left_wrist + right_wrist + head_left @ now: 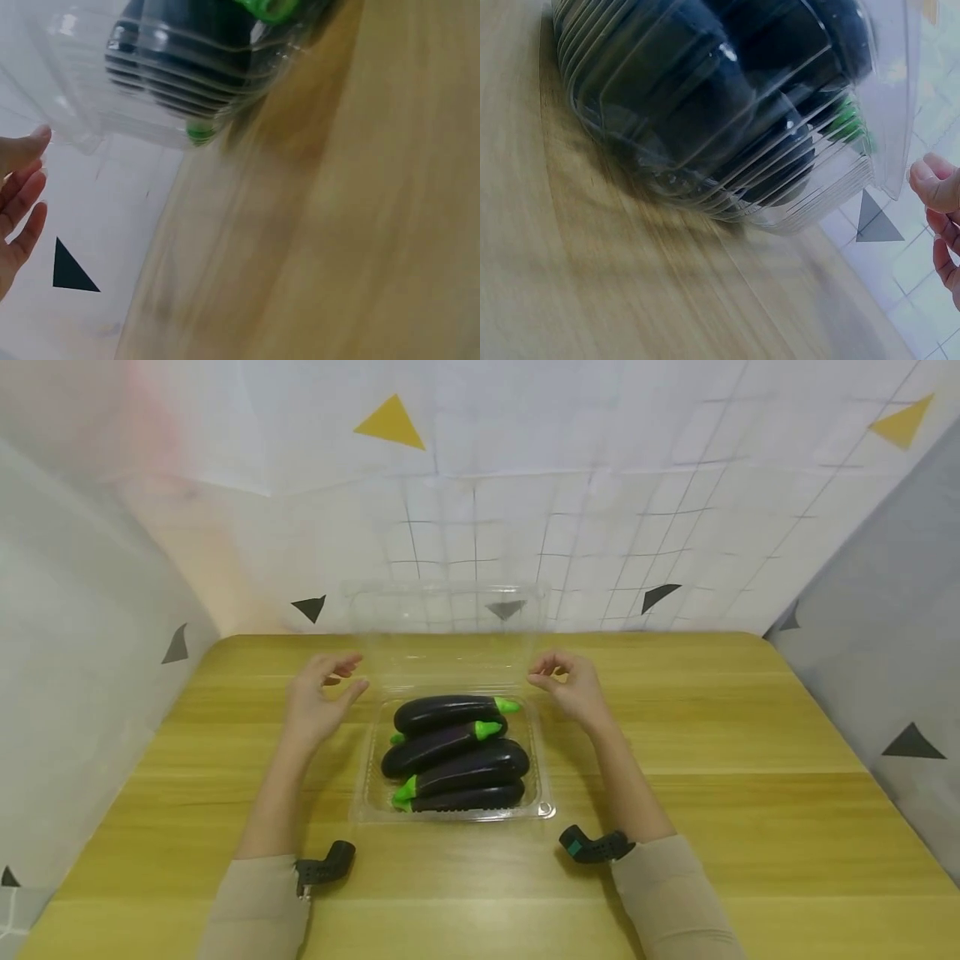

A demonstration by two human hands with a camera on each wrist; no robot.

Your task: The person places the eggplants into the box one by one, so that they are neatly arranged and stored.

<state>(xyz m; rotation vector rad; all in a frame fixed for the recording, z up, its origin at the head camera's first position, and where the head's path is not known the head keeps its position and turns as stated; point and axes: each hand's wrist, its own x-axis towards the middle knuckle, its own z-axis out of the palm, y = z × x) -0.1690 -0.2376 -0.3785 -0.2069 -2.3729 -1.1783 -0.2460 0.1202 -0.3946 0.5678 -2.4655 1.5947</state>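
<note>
A clear plastic clamshell box (450, 817) stands on the table, its transparent lid (450, 647) raised upright at the back. Several dark purple eggplants (442, 752) with bright green stems lie stacked across it. My left hand (315, 693) is beside the box's back left corner, thumb and fingers apart with nothing between them. At the opposite back corner is my right hand (566, 685), its fingers loosely bent and thumb close to the index finger. In the right wrist view, the thumb tip is right by the lid's edge. The box's ribbed side shows in both wrist views.
The wooden table (750, 827) reaches back to a white wall sheet (525, 527) with grid lines and dark and yellow triangles. Black wrist-worn cameras sit at the left sleeve (258, 902) and the right sleeve (671, 897). Grey sheets flank both sides.
</note>
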